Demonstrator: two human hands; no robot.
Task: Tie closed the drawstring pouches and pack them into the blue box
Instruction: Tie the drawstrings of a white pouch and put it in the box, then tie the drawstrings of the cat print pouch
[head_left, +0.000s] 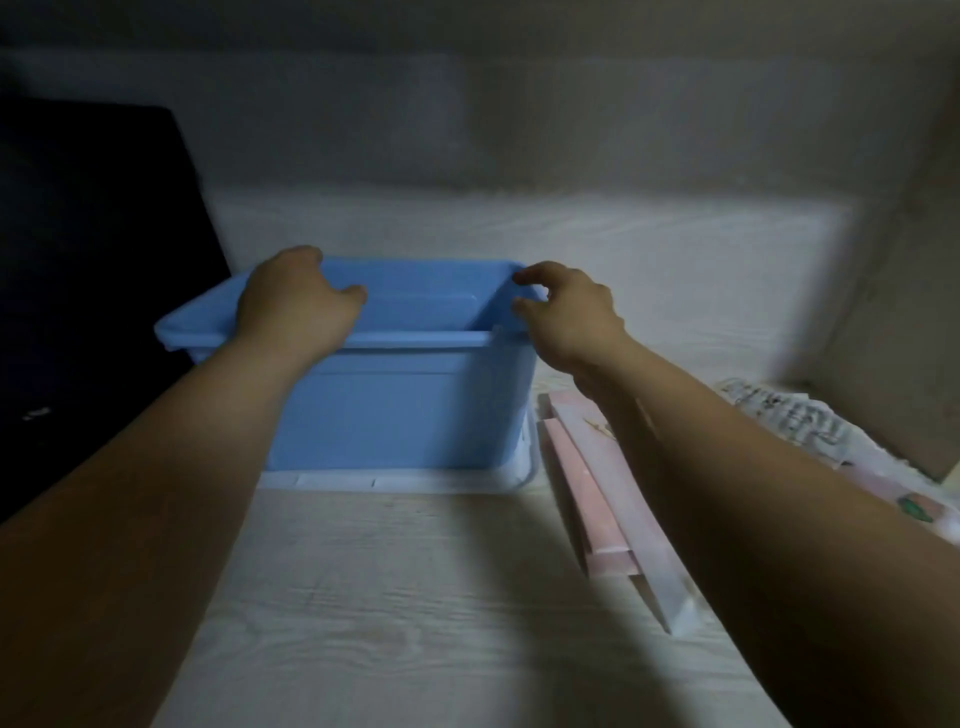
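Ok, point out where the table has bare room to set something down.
Barest: the wide stretch of table in front of the blue box, between the forearms. The pale strip behind the box, up to the wall. Crowded: right of the box, pink flat packs and printed papers; a dark object borders the left.
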